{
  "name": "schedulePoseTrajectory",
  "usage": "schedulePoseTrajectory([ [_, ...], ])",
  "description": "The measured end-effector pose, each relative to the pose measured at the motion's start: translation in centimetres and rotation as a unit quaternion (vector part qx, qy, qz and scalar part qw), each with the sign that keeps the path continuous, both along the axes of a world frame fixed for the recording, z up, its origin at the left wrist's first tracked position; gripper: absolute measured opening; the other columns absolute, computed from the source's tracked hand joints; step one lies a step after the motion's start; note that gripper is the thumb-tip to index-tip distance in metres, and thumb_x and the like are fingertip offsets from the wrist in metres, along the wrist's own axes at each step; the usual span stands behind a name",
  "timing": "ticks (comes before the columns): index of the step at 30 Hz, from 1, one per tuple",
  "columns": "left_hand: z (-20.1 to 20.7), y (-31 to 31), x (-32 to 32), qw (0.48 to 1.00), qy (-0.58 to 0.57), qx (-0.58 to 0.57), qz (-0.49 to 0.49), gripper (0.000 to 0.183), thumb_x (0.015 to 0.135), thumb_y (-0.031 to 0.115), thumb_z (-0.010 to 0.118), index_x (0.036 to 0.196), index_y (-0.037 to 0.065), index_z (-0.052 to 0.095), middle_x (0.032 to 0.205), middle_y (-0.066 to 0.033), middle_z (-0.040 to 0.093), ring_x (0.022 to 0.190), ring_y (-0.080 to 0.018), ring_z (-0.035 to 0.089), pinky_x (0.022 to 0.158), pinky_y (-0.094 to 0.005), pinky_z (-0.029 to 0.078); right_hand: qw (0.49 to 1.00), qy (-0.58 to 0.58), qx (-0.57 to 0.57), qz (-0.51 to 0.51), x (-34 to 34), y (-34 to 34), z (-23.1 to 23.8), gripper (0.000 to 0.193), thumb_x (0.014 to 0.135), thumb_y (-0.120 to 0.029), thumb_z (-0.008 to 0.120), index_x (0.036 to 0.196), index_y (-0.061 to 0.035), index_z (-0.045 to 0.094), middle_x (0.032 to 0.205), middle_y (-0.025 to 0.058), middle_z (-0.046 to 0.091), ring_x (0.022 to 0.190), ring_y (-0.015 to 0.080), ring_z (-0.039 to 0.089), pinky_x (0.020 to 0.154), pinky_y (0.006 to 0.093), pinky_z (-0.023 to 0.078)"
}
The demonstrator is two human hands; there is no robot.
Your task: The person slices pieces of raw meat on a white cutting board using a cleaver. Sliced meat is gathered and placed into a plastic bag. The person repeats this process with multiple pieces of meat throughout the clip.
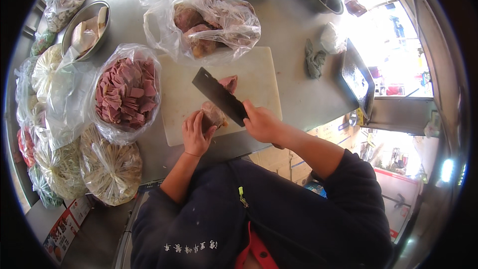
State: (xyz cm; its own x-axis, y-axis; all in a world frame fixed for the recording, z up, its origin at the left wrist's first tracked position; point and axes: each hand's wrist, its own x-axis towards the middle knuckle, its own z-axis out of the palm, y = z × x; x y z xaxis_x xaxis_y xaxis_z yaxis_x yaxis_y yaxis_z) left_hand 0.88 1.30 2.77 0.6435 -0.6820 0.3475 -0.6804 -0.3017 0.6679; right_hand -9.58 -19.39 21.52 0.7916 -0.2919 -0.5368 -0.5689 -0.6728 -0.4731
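Head view now: left hand (195, 137) holding a chunk of meat (213, 113) on the white cutting board (172, 127) — presumably to steady it — right hand (263, 124) gripping the cleaver (219, 97), its blade between chunk and farther piece (229, 83). Sliced meat (127, 92) sits just left, bagged, likely for easy reach.
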Motion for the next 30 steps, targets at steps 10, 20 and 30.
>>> schedulePoseTrajectory([
  [10, -0.9, -0.2, 0.6, 0.999, 0.027, -0.037, -0.028, 0.063, 0.090, 0.035, 0.076, 0.135, 0.000, 0.053, 0.135, -0.0190, 0.058, 0.116, -0.0414, 0.055, 0.101, -0.0501, 0.044, 0.996, 0.069, 0.027, 0.050, 2.2, 1.0, -0.7, 0.031, 0.091, -0.004, 0.050, 0.117, 0.0056, 0.038, 0.087, 0.0305, 0.065, 0.086, 0.0518, 0.063, 0.076, 0.0577, 0.048],
  [20, -1.1, -0.5, 0.5, 0.997, 0.016, -0.052, -0.046, 0.067, 0.086, 0.032, 0.078, 0.137, -0.001, 0.049, 0.136, -0.0226, 0.055, 0.114, -0.0437, 0.054, 0.099, -0.0530, 0.044, 0.999, 0.028, -0.023, 0.020, 1.8, 4.5, -9.9, 0.031, 0.091, -0.008, 0.051, 0.117, 0.0029, 0.039, 0.091, 0.0300, 0.068, 0.086, 0.0515, 0.066, 0.074, 0.0595, 0.051],
  [30, 0.4, 0.3, 0.2, 0.998, 0.005, -0.018, -0.052, 0.070, 0.078, 0.021, 0.082, 0.136, 0.001, 0.050, 0.135, -0.0205, 0.055, 0.118, -0.0432, 0.054, 0.101, -0.0531, 0.044, 0.999, -0.020, -0.021, 0.044, 1.0, 0.0, -8.3, 0.029, 0.098, -0.017, 0.050, 0.119, 0.0020, 0.043, 0.091, 0.0270, 0.069, 0.087, 0.0503, 0.065, 0.076, 0.0593, 0.049],
])
